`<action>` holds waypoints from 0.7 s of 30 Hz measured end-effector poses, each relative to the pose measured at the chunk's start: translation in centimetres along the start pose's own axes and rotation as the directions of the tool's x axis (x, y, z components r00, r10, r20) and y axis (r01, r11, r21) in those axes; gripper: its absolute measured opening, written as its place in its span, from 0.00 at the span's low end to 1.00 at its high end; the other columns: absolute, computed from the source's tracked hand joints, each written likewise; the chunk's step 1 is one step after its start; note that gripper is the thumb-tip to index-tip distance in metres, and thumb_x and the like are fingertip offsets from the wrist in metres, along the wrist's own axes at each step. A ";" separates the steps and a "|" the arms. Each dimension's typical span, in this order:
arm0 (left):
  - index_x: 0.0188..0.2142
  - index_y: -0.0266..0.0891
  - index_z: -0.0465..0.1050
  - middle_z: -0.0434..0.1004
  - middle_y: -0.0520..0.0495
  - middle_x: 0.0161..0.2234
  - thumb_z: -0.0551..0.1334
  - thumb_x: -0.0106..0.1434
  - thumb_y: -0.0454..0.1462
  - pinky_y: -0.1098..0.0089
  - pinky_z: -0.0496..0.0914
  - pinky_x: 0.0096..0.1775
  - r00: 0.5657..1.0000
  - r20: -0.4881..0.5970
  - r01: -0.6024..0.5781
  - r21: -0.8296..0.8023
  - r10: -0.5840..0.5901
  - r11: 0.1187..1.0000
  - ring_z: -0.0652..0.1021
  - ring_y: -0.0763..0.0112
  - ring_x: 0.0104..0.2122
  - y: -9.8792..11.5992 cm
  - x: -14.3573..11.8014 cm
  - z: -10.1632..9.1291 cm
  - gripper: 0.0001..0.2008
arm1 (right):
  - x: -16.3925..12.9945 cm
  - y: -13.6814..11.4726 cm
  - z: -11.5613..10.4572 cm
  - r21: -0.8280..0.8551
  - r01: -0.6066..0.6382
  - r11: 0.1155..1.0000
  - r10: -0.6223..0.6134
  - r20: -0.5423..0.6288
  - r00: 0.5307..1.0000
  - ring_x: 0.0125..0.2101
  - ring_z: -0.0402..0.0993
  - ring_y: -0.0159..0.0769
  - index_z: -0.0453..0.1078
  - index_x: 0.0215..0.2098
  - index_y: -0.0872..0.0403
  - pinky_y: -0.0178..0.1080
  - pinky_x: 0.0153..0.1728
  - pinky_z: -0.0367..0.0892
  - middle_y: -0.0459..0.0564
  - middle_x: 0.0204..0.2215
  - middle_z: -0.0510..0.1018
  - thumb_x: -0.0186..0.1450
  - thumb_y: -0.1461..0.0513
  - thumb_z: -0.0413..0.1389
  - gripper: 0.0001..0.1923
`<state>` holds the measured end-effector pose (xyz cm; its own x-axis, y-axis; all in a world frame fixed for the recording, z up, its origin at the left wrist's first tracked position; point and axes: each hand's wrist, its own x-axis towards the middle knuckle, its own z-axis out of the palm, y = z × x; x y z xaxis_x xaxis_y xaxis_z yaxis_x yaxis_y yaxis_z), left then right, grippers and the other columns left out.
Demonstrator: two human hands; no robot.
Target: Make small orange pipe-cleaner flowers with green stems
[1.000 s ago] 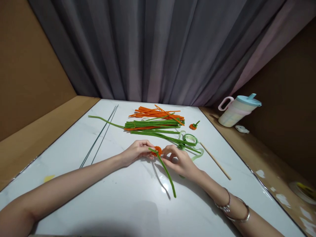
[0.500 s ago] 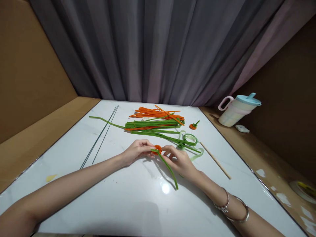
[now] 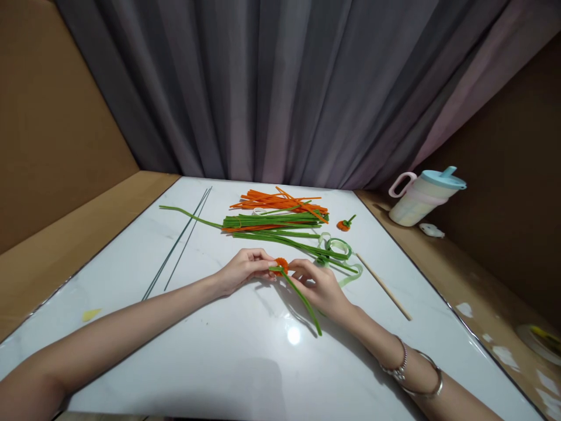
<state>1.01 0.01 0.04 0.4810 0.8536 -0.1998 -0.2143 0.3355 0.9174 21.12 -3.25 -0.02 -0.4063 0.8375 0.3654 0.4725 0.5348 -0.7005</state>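
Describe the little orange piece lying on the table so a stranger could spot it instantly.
On the white table, find the pile of orange and green fuzzy stems. Just right of it lies the little orange piece. Unlike the similar held piece, with its long green stem, this one's green stalk is short.

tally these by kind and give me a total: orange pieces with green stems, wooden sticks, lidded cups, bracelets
Orange pieces with green stems: 2
Wooden stick: 1
Lidded cup: 1
Bracelets: 2
Total: 6
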 end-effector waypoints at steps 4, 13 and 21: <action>0.26 0.31 0.72 0.78 0.46 0.27 0.71 0.48 0.37 0.70 0.71 0.36 1.000 0.009 0.013 -0.008 -0.013 1.000 0.77 0.72 0.27 0.1 -0.1 0.0 0.12 | -0.1 -0.1 0.1 -0.027 0.030 0.999 -0.030 -0.006 1.000 0.22 0.71 0.29 0.66 0.38 0.54 0.31 0.23 0.69 0.50 0.28 0.78 0.66 0.58 0.50 0.08; 0.26 0.31 0.72 0.78 0.46 0.26 0.71 0.49 0.37 0.70 0.71 0.36 0.999 0.031 0.014 0.014 -0.015 1.000 0.77 0.73 0.26 -0.1 0.0 -0.1 0.12 | -0.1 -0.1 0.1 -0.077 0.053 0.996 -0.053 0.007 0.999 0.21 0.69 0.29 0.67 0.35 0.55 0.30 0.21 0.65 0.48 0.24 0.76 0.66 0.59 0.48 0.09; 0.29 0.31 0.75 0.79 0.44 0.28 0.70 0.51 0.38 0.70 0.71 0.37 0.996 0.086 0.029 0.078 -0.035 0.997 0.78 0.72 0.28 0.3 -0.1 -0.5 0.11 | 0.0 0.1 0.0 0.032 -0.015 0.999 0.015 0.021 1.000 0.22 0.72 0.30 0.68 0.34 0.55 0.32 0.23 0.70 0.48 0.23 0.77 0.64 0.56 0.52 0.09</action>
<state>0.47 0.23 0.14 0.5594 0.8039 -0.2019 -0.1334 0.3277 0.9353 21.17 -3.21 -0.09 -0.4153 0.8428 0.3424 0.4537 0.5181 -0.7251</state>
